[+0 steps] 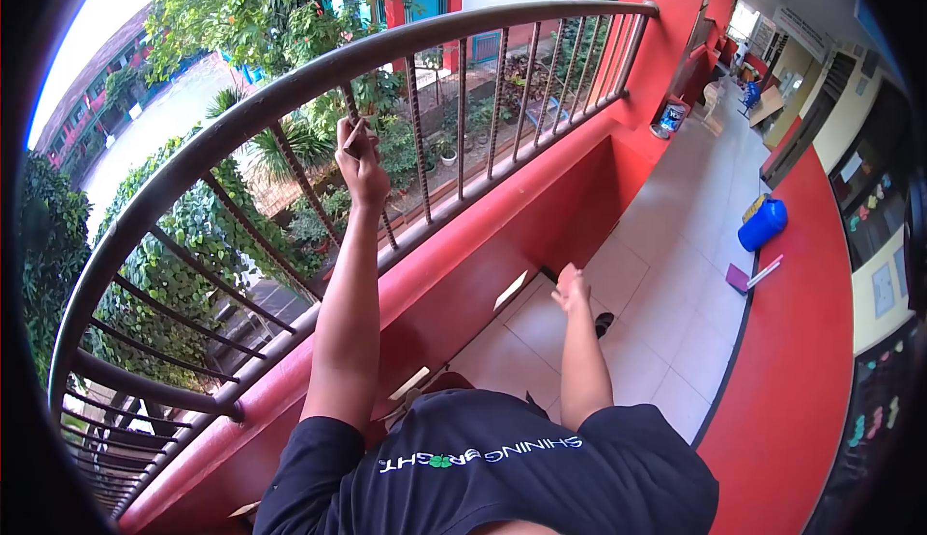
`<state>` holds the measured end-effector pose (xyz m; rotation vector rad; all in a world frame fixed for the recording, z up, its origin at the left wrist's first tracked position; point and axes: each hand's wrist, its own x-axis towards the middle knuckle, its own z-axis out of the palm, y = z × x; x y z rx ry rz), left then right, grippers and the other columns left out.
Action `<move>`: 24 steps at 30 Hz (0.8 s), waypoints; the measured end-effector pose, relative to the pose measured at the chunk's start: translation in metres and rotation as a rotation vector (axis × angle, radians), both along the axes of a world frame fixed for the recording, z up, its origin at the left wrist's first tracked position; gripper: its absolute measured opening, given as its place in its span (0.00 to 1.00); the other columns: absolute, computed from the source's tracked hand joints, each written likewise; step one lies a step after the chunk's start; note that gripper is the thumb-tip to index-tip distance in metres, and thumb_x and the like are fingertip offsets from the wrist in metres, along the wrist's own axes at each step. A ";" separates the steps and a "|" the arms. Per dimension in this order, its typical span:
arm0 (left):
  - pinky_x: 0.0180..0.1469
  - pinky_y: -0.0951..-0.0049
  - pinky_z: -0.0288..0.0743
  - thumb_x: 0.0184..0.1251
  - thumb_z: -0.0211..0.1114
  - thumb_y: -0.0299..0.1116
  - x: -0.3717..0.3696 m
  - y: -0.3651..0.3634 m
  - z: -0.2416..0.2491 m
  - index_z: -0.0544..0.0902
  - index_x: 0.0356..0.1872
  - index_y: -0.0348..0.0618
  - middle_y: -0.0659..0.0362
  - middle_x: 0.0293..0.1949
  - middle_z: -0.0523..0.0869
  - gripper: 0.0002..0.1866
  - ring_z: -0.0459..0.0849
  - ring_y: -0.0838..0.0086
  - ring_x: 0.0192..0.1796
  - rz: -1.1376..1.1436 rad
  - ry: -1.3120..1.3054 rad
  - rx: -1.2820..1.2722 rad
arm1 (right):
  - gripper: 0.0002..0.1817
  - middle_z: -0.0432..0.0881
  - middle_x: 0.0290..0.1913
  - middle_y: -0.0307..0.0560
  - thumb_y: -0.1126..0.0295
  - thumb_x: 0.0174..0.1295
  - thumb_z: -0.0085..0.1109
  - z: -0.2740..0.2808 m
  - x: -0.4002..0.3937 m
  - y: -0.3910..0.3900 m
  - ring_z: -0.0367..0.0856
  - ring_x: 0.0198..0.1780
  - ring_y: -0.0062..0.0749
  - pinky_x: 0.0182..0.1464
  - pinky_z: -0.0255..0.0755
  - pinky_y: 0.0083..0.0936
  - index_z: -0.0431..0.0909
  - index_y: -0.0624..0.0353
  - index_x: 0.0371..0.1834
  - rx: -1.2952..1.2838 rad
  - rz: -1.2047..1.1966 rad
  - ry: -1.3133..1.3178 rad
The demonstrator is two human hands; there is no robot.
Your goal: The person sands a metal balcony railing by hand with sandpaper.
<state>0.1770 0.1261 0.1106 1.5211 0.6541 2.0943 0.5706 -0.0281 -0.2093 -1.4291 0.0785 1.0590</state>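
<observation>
My left hand (364, 166) is raised to the dark metal railing, its fingers closed at one of the thin upright bars (417, 139). A small brownish piece with a pale edge shows between the fingers; I cannot make out what it is. Above this hand runs the thick curved handrail (386, 44). My right hand (572, 289) hangs lower, over the tiled floor, with its fingers loosely bent and partly apart. Nothing shows in it, and it touches nothing.
A red ledge (463, 231) carries the railing. Along the corridor stand a blue bin (763, 224), a purple dustpan (739, 278) and a can (669, 118) on the ledge by the red pillar. A cardboard box (766, 107) is farther off. Plants grow beyond the railing.
</observation>
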 end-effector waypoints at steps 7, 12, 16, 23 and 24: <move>0.23 0.82 0.53 0.82 0.50 0.53 0.007 -0.009 0.007 0.74 0.41 0.42 0.70 0.22 0.71 0.22 0.64 0.89 0.22 0.024 -0.031 -0.019 | 0.20 0.80 0.56 0.42 0.53 0.79 0.37 -0.134 0.020 -0.097 0.79 0.52 0.42 0.52 0.79 0.45 0.76 0.52 0.55 -0.190 -0.232 0.572; 0.24 0.82 0.51 0.82 0.49 0.53 0.006 -0.007 0.005 0.75 0.42 0.42 0.70 0.25 0.70 0.22 0.61 0.89 0.23 -0.006 -0.067 -0.012 | 0.22 0.74 0.60 0.53 0.58 0.74 0.56 0.003 0.042 -0.017 0.81 0.48 0.45 0.42 0.84 0.35 0.67 0.55 0.66 0.143 -0.305 0.298; 0.24 0.82 0.51 0.82 0.49 0.54 0.004 -0.002 0.000 0.76 0.45 0.40 0.70 0.25 0.70 0.24 0.61 0.89 0.23 -0.029 -0.051 -0.022 | 0.20 0.76 0.63 0.44 0.62 0.75 0.54 0.148 0.046 0.067 0.78 0.55 0.35 0.45 0.81 0.32 0.71 0.53 0.67 0.363 -0.025 -0.072; 0.24 0.82 0.50 0.82 0.47 0.54 0.006 -0.003 0.003 0.75 0.47 0.36 0.68 0.24 0.70 0.26 0.61 0.89 0.23 0.093 -0.004 -0.041 | 0.19 0.87 0.53 0.43 0.65 0.78 0.53 0.432 -0.010 0.184 0.83 0.49 0.22 0.48 0.78 0.24 0.79 0.64 0.64 0.781 0.213 -1.112; 0.25 0.82 0.48 0.81 0.48 0.59 0.007 -0.003 0.001 0.74 0.47 0.37 0.70 0.24 0.69 0.28 0.60 0.89 0.23 0.072 -0.017 -0.064 | 0.19 0.87 0.52 0.42 0.64 0.78 0.54 0.457 -0.011 0.203 0.83 0.49 0.22 0.49 0.78 0.23 0.79 0.65 0.64 0.827 0.250 -1.235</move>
